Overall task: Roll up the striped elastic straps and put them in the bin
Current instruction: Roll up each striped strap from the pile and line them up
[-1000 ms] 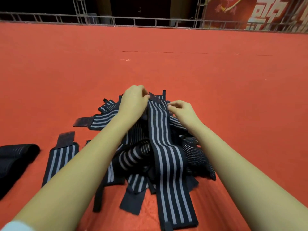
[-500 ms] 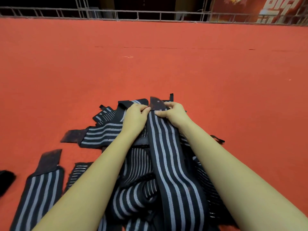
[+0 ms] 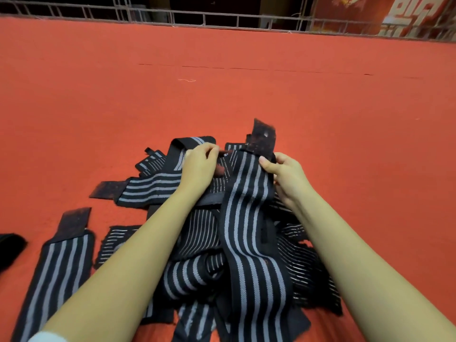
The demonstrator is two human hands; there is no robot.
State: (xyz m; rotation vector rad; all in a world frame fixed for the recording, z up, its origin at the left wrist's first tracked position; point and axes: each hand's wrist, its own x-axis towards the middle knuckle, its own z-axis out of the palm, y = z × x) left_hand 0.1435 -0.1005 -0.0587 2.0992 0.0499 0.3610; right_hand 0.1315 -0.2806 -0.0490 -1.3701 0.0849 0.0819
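The top strap [image 3: 246,193], draped over the pile [image 3: 192,275] on the floor [image 3: 345,119], now has its dark tab [image 3: 262,137] raised. The right hand [image 3: 283,174] pinches its edge with its fingers [image 3: 265,161]. The left hand [image 3: 199,166] has come off, curled, hold unclear. Rolling can likely begin.

large white characters on the red banner [image 3: 365,11] are cropped and cannot be read.

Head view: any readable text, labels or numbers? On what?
Red banner, top right: big white characters, cropped by the frame edge; unreadable.
Held strap and strap pile: no print visible.
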